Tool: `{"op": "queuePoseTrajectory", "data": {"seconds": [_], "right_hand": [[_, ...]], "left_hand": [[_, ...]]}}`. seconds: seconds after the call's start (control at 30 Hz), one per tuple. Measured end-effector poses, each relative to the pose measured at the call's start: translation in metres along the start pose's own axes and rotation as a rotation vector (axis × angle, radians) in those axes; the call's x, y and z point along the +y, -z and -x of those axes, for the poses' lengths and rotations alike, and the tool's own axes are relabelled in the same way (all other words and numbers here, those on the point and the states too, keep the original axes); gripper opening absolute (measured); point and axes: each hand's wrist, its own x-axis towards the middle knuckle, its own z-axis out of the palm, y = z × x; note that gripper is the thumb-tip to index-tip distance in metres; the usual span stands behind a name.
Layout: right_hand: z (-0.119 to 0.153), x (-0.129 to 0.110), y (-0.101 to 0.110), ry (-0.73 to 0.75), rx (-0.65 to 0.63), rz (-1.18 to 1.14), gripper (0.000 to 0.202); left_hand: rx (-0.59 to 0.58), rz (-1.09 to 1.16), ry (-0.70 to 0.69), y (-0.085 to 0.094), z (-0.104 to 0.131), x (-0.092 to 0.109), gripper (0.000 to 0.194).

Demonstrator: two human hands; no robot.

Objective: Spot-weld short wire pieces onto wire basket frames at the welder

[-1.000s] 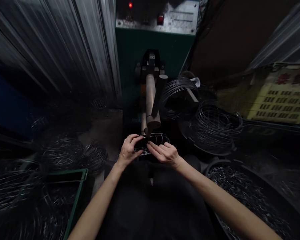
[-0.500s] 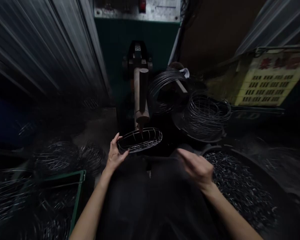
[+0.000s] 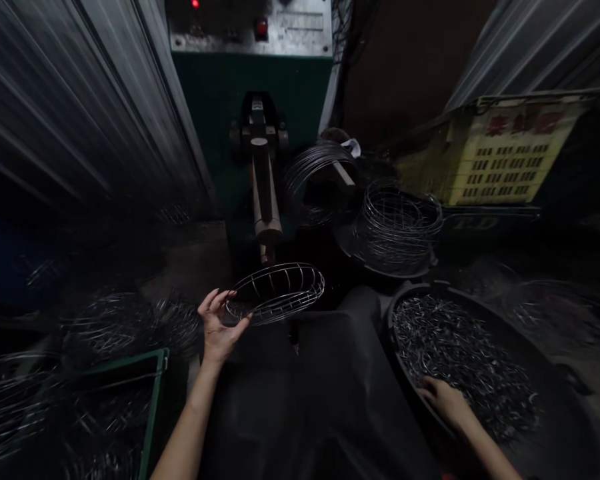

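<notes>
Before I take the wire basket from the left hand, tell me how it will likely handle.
The wire basket is probably light for its size: thin wires with wide gaps. It looks fairly stiff, since the left hand holds it at one end and the far end shows no obvious sag. Its curved rim could let it roll if stood on edge.

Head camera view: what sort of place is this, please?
Likely a wire-working workshop: a green machine with a control panel, a dark tub of small metal pieces, and a wire frame in the left hand.

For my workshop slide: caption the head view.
Left hand holding a wire frame before a machine; right hand at a tub of metal pieces.
</notes>
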Motion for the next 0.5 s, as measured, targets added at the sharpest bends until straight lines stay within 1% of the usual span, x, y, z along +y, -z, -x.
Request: {"op": "queuePoseTrajectory", "data": {"seconds": [0.1,0.17,0.23,0.33,0.43,0.5], "right_hand": [[0.004,-0.004,0.008,-0.033,-0.002,0.167,0.024],[0.010,-0.008,0.014,-0.018,0.017,0.274,0.031],[0.015,-0.011,0.021,0.019,0.025,0.332,0.036],[0.018,-0.007,0.030,0.011,0.058,0.349,0.039],[0.013,0.008,0.041,-0.044,0.107,0.305,0.034],[0.008,0.019,0.049,-0.051,0.207,0.241,0.026]], "left_hand": [[-0.021,0.015,0.002,0.002,-0.001,0.010,0.074],[-0.043,-0.022,-0.021,0.002,-0.005,0.015,0.067],[-0.067,-0.082,-0.043,0.002,-0.009,0.020,0.056],[-0.075,-0.140,-0.062,0.000,-0.015,0.026,0.050],[-0.081,-0.152,-0.063,-0.002,-0.018,0.032,0.049],[-0.087,-0.150,-0.073,-0.002,-0.019,0.034,0.048]]}}
